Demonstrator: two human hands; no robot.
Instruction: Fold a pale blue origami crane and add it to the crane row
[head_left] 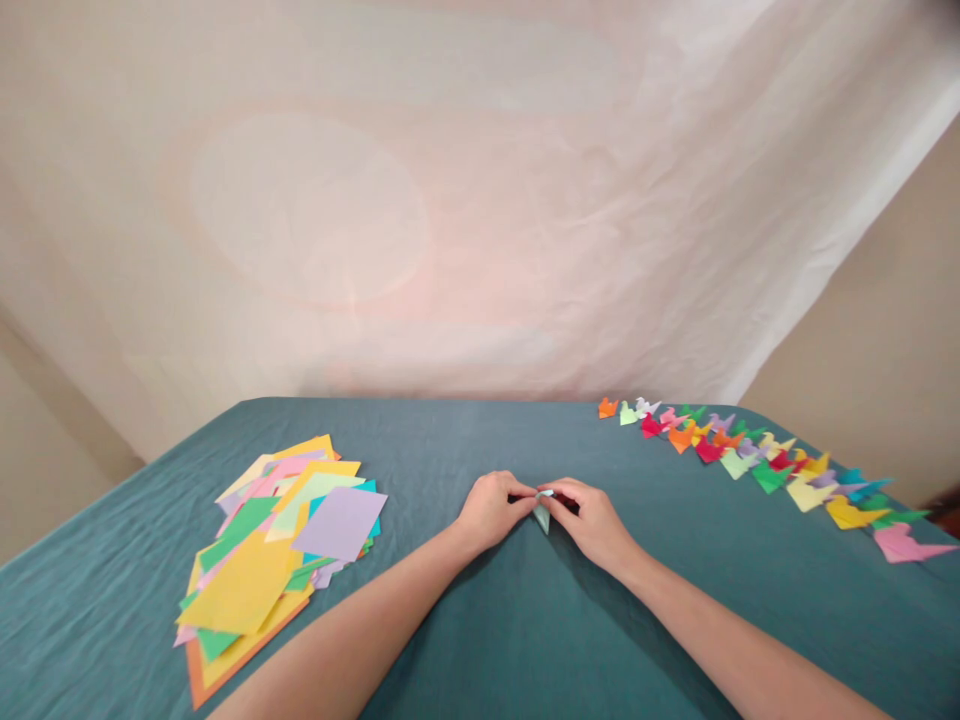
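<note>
A small piece of pale green folded paper [543,514] is pinched between my two hands, over the middle of the table. One pointed end of it hangs down toward me. My left hand [495,508] closes thumb and forefinger on its left side. From the right, my right hand [589,515] grips the upper edge with thumb and fingers closed. The fingers cover part of the paper, so its full shape is hidden.
Loose square papers [247,580] in many colours lie in a spread pile on the left, a lilac sheet [340,524] on top. Several folded paper birds [772,476] stand in rows along the right edge. Dark green cloth [450,430] covers the table; a pale curtain [480,220] hangs behind.
</note>
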